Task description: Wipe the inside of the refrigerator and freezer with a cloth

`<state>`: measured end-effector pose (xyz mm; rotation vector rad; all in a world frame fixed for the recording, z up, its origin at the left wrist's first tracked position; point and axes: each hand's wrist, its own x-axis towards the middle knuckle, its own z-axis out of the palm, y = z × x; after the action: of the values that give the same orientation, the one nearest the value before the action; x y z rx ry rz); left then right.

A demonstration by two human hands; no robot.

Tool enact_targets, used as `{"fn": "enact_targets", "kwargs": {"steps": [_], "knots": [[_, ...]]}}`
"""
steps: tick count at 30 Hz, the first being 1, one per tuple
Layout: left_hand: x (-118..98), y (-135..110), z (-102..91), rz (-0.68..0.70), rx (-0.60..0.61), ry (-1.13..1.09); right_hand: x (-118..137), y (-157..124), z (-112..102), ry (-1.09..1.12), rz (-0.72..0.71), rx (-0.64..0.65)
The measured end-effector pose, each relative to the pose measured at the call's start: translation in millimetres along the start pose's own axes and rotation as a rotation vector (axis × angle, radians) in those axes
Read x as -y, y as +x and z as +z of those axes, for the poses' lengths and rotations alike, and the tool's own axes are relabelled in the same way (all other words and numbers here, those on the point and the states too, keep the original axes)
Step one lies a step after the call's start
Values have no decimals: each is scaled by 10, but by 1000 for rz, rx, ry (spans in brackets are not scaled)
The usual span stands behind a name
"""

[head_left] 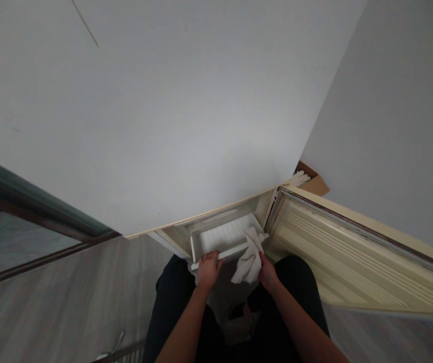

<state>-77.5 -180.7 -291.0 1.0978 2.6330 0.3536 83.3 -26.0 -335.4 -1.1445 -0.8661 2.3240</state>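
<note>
My left hand grips the front edge of a white drawer, its fingers curled over the rim. The drawer is partly pulled out of a cream-framed cabinet that looks like a fridge or freezer. In my right hand is a crumpled white cloth, hanging in folds at the drawer's right front corner. The fingers of that hand are partly hidden behind the cloth. To the right, the cabinet's cream door with its ribbed inner side stands swung open.
A large white panel rises above the compartment. Behind the door hinge sits a cardboard box with a white glove on it. A dark-framed glass door or window is at left. Wood-look floor and metal rods show below.
</note>
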Motion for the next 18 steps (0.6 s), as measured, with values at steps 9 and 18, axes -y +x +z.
{"fn": "enact_targets", "kwargs": {"steps": [9,18], "knots": [[25,245,-55,3,-143,-198,15,146,-110,-30,-50,-132],[-212,249,71,-321,-352,-782,-93,251,-323,-60,-56,-232]]}}
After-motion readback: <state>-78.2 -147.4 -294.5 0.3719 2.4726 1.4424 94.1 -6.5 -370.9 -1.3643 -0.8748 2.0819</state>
